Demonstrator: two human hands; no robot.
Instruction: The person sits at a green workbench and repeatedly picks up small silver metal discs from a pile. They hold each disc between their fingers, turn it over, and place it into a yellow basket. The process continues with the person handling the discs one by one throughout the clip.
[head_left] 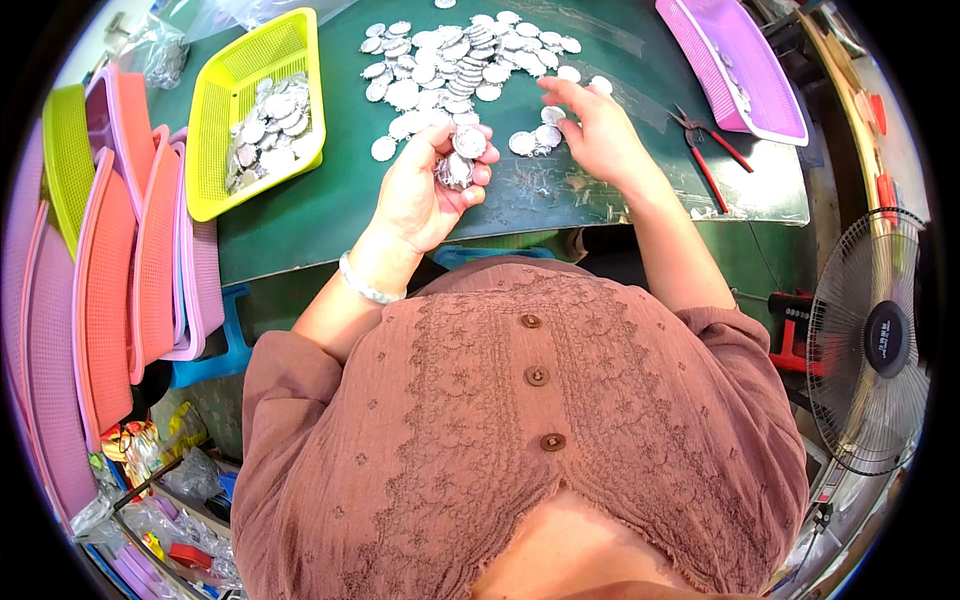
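My left hand (408, 205) is closed around several round silver metal discs (456, 172), held just above the table's near edge. The discs have uneven rims and look like medallions. To the right, my right hand (605, 130) is low over the table with its fingers apart, and nothing shows between them. Beside its thumb lies a small group of loose discs (535, 141). Beyond both hands a large pile of the same discs (440, 68) spreads over the green table (345, 215). Whether my right fingertips touch a disc I cannot tell.
A yellow-green basket (202, 150) at the left holds more discs. Red-handled pliers (705, 150) lie at the right, near a purple basket (765, 100). Stacked coloured baskets (105, 290) stand far left. A fan (865, 345) stands beyond the table's right end.
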